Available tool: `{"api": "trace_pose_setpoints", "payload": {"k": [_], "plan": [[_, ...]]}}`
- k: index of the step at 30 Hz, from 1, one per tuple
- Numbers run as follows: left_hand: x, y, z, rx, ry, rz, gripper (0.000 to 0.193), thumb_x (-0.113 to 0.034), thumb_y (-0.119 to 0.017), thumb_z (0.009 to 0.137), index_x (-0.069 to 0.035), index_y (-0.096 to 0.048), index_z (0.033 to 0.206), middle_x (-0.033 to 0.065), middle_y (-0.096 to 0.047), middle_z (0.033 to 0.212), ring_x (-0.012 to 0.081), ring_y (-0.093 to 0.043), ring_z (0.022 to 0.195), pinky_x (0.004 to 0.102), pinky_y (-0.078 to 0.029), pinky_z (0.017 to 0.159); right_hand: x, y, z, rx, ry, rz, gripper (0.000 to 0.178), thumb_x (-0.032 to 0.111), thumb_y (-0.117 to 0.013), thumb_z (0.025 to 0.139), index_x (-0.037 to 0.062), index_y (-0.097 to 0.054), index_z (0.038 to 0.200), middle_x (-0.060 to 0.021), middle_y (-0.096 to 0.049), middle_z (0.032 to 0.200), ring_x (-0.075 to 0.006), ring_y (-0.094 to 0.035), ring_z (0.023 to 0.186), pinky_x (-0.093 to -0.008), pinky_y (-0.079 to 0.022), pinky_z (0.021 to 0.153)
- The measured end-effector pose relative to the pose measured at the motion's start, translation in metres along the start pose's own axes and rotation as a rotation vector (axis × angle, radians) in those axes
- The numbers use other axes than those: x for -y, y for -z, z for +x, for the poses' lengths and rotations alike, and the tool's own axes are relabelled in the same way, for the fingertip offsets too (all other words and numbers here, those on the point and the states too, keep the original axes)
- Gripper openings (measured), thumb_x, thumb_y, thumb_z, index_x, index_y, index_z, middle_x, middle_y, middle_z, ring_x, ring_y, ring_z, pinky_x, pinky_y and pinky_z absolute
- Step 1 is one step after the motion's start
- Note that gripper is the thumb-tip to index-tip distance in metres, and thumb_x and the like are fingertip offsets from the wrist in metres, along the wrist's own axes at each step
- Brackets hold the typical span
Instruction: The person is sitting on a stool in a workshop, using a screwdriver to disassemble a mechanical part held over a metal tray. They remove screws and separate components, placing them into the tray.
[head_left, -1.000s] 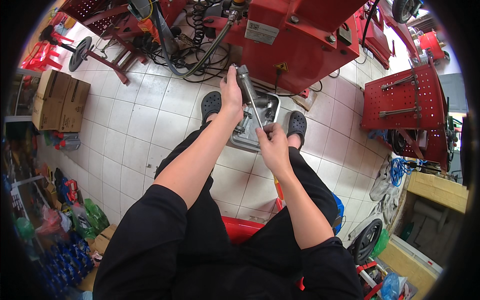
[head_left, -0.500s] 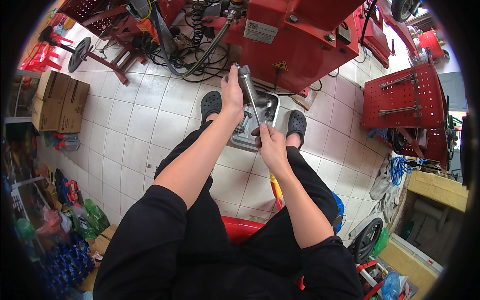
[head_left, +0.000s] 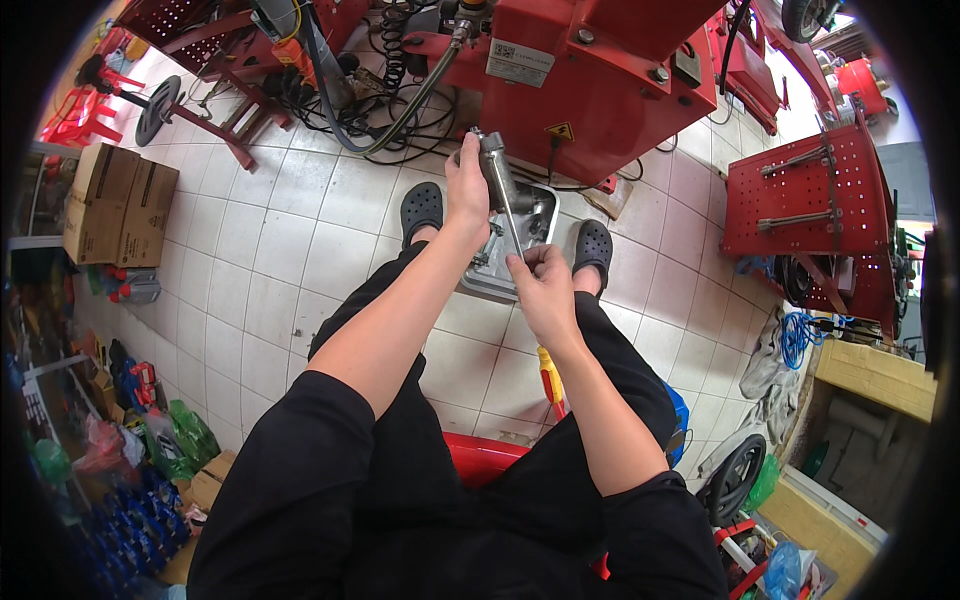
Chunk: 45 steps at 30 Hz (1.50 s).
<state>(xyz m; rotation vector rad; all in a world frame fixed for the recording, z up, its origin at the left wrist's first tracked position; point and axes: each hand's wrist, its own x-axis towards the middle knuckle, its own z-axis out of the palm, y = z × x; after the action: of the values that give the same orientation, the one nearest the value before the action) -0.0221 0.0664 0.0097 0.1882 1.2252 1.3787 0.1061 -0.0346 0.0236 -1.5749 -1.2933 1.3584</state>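
Note:
My left hand [head_left: 466, 190] is closed around a grey metal cylinder-shaped part [head_left: 496, 168] with a wider collar at its far end. The part is held tilted above a grey metal tray [head_left: 555, 218] on the floor. My right hand [head_left: 546, 292] grips the near end of a slim metal rod-like tool [head_left: 514, 228], fingers curled. The rod runs up along the part's near side; whether its far end touches the part cannot be made out. Loose dark metal pieces [head_left: 540, 222] lie in the tray, partly hidden by my hands and the part.
A big red machine [head_left: 600, 110] stands just beyond the tray, with hoses and cables [head_left: 400, 125] around its foot. My dark clogs [head_left: 594, 245] flank the tray. A red and yellow handled tool [head_left: 551, 380] is near my right knee. Cardboard boxes [head_left: 120, 205] stand left, a red perforated rack [head_left: 790, 205] right.
My right hand's fingers have shifted their grip on the rod, with the thumb now along it and the knuckles turned. My left hand and the metal part have barely moved.

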Motion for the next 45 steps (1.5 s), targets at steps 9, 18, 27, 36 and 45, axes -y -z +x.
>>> {"api": "trace_pose_setpoints", "payload": {"k": [9, 18, 27, 36, 45], "plan": [[0.004, 0.001, 0.000, 0.044, -0.029, 0.020, 0.035, -0.045, -0.040, 0.096, -0.011, -0.048, 0.096, 0.0026, -0.053, 0.073, 0.0154, -0.057, 0.060, 0.0315, -0.052, 0.054, 0.016, 0.000, -0.002, 0.029, -0.131, 0.150, 0.029, 0.025, -0.059, 0.091, -0.0040, -0.053, 0.093, -0.0042, -0.055, 0.066, -0.0087, -0.050, 0.056, -0.0242, -0.040, 0.049], [0.008, 0.001, 0.004, 0.047, -0.061, 0.004, 0.036, -0.046, -0.041, 0.096, -0.010, -0.048, 0.097, 0.0030, -0.054, 0.073, 0.0160, -0.057, 0.060, 0.0317, -0.052, 0.053, 0.020, 0.003, -0.004, 0.109, -0.233, 0.260, 0.028, 0.022, -0.059, 0.090, -0.0040, -0.051, 0.094, -0.0035, -0.054, 0.064, -0.0078, -0.048, 0.055, -0.0240, -0.039, 0.051], [0.009, -0.001, 0.000, 0.031, -0.034, 0.015, 0.038, -0.048, -0.043, 0.094, -0.011, -0.046, 0.101, 0.0041, -0.055, 0.074, 0.0172, -0.058, 0.059, 0.0308, -0.050, 0.050, 0.009, 0.000, -0.003, 0.069, -0.198, 0.208, 0.032, 0.028, -0.057, 0.092, -0.0036, -0.052, 0.094, -0.0026, -0.053, 0.063, -0.0083, -0.047, 0.056, -0.0249, -0.039, 0.052], [0.014, 0.005, 0.003, 0.143, 0.021, 0.010, 0.068, -0.053, -0.052, 0.088, -0.004, -0.032, 0.131, 0.0077, -0.051, 0.107, 0.0164, -0.051, 0.094, 0.0307, -0.045, 0.079, -0.006, -0.002, 0.000, 0.025, -0.052, 0.079, 0.031, 0.028, -0.055, 0.093, -0.0029, -0.053, 0.091, -0.0030, -0.053, 0.064, -0.0083, -0.047, 0.057, -0.0259, -0.039, 0.052], [0.021, 0.005, 0.013, 0.049, -0.085, 0.031, 0.037, -0.046, -0.043, 0.095, -0.010, -0.049, 0.099, 0.0038, -0.056, 0.074, 0.0160, -0.058, 0.060, 0.0310, -0.051, 0.053, 0.012, -0.005, -0.003, 0.043, -0.125, 0.131, 0.026, 0.022, -0.055, 0.093, -0.0029, -0.050, 0.090, -0.0023, -0.052, 0.065, -0.0079, -0.046, 0.058, -0.0248, -0.038, 0.053]]}}
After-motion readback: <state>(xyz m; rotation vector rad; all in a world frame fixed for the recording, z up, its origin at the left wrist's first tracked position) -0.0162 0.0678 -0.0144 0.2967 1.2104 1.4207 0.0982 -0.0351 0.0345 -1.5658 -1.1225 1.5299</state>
